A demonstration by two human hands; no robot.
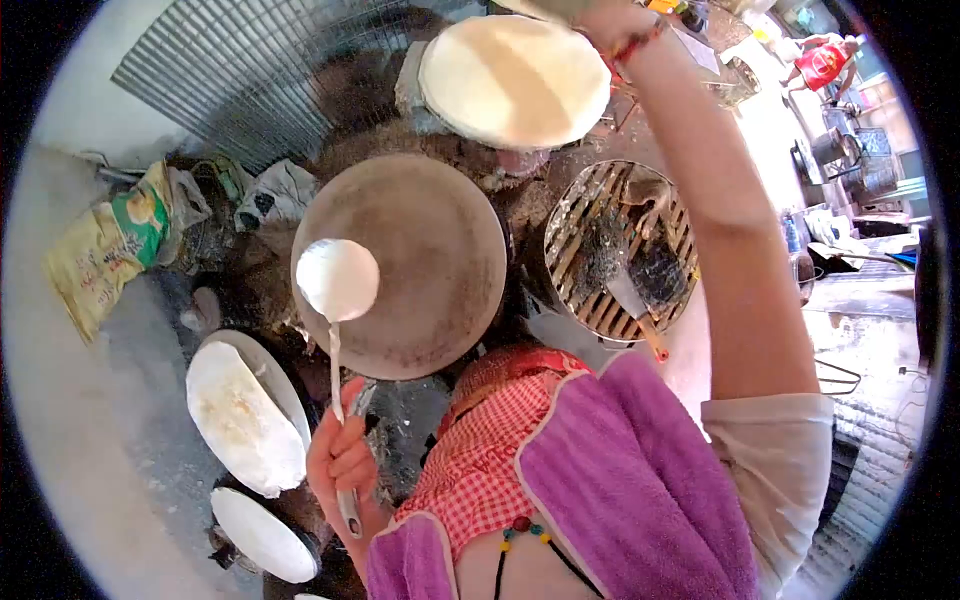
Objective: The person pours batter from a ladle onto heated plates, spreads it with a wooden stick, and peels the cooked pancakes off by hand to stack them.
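Note:
My left hand [345, 455] is closed around the handle of a ladle [335, 370]. Its round bowl, filled with or coated in something white [338, 280], hangs over the left part of a wide round griddle [430, 265], whose brown surface is bare. My right arm stretches up to the top edge, where my right hand [610, 22] shows only in part, a red bracelet at its wrist. Beside that hand a pale object is cut off by the frame; the fingers are hidden. Just below lies a broad, cream-white round [515, 80], with a shadow across it.
Right of the griddle, a slatted round rack [575, 270] bears charred lumps and a scraper [632, 302] with a wooden handle. White folded sheets lie on a plate [283, 385] at left, above another white disc [262, 535]. A yellow-green sack [110, 250] leans by the wall. A person in red [822, 65] is far off.

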